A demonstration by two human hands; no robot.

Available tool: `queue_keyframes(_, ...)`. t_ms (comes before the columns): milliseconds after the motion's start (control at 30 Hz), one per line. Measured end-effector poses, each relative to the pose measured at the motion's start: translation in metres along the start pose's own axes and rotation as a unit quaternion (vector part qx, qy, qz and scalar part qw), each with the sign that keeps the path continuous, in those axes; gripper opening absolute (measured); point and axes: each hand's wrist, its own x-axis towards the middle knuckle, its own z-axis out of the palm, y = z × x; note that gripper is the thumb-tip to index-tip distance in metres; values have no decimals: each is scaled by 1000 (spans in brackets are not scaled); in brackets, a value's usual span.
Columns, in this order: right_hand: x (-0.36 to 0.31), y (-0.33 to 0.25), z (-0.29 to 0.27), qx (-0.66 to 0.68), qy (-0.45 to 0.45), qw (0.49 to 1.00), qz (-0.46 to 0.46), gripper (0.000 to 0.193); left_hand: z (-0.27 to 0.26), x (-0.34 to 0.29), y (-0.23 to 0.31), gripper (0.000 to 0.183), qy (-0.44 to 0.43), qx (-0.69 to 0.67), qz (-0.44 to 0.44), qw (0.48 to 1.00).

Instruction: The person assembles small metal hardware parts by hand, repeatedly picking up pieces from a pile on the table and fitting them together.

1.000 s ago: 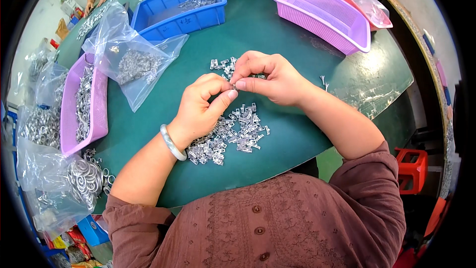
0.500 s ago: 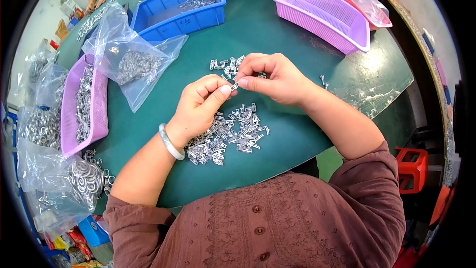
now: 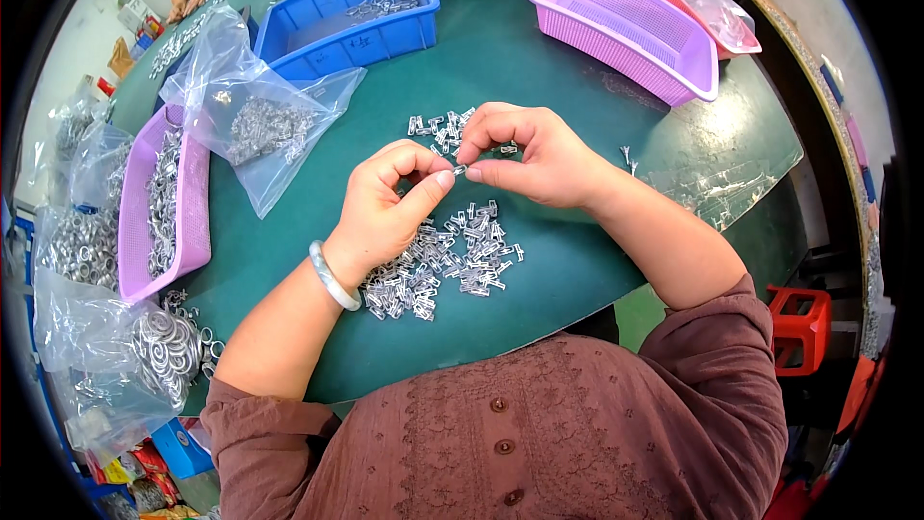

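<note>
Between my two hands is a small silvery metal piece, pinched at the fingertips. My left hand, with a pale bangle on its wrist, closes thumb and forefinger on its left side. My right hand pinches it from the right; the fingers cover most of it, so its exact form is hidden. Just below the hands a heap of small silvery metal buckle-like pieces lies on the green tabletop. Behind my fingers is a smaller group of similar pieces.
A blue bin holding some metal pieces stands at the far left. A purple basket of metal parts and a clear bag are on the left. Another purple basket stands far right. A co-worker's hands show at the top left.
The pinched metal piece has turned slightly between my fingertips, and my left thumb has shifted a little to the right. Everything else stays in place.
</note>
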Motion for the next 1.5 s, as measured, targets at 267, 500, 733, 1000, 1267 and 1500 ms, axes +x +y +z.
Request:
queue_keyframes(267, 0, -1, 0, -21, 4, 1000, 0, 13, 2, 2, 5, 6, 17, 60, 26, 998)
queue_keyframes(500, 1, 6, -5, -14, 41, 999, -9, 11, 3, 2, 8, 6, 21, 94, 57, 994)
queue_keyframes(733, 7, 24, -13, -298, 76, 947, -90, 11, 1, 3, 11, 8, -105, 162, 113, 975)
queue_keyframes(1000, 10, 29, -3, -410, 57, 907, -75, 8, 2, 3, 7, 5, -62, 198, 110, 972)
queue_keyframes(1267, 8, 16, -1, -303, 60, 944, -116, 6, 3, 2, 4, 8, 12, 220, 46, 974)
queue_keyframes(1500, 4, 0, 9, -253, 68, 949, -176, 12, 2, 2, 2, 12, 26, 160, 22, 987)
